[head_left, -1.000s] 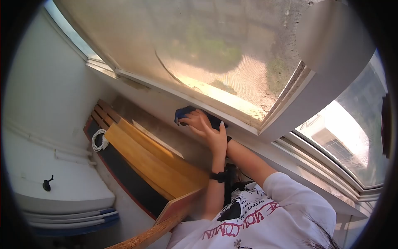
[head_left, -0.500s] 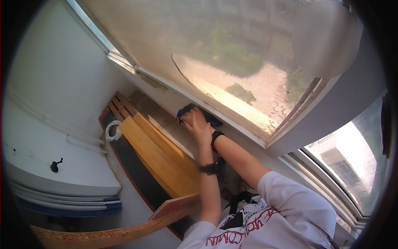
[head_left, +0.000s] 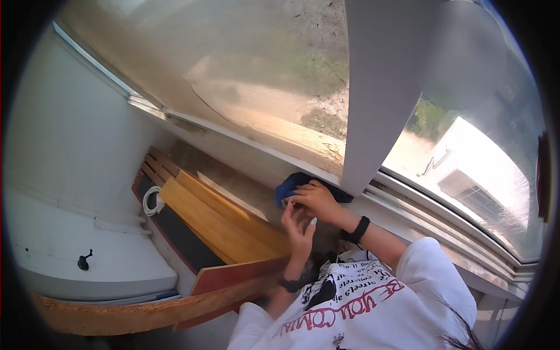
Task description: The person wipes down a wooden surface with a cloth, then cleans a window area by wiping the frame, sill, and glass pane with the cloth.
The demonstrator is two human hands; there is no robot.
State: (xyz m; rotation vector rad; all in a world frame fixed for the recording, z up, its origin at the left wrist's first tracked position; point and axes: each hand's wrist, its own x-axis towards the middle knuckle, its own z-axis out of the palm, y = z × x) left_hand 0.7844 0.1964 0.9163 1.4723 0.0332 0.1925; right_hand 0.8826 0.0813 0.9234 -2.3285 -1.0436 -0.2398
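Observation:
A dark and bright blue cloth lies bunched against the wall just below the window ledge. My right hand, with a black band on the wrist, is on the cloth, its fingers bent over it. Below it, my left hand is raised with fingers apart and the thumb up. Its fingertips are close to those of my right hand; whether they touch is hard to make out. No object shows in my left hand. Part of the cloth is hidden behind my right hand.
Yellow wooden boards lie along a dark panel to the left, beside a coiled white cable. A curved chipboard edge crosses the lower left. A screened window and a white frame post rise above the ledge.
My view has swung to the right. Both hands and the cloth have shifted right along the wall. My left hand has come off my right forearm and is now below the right hand, fingers spread.

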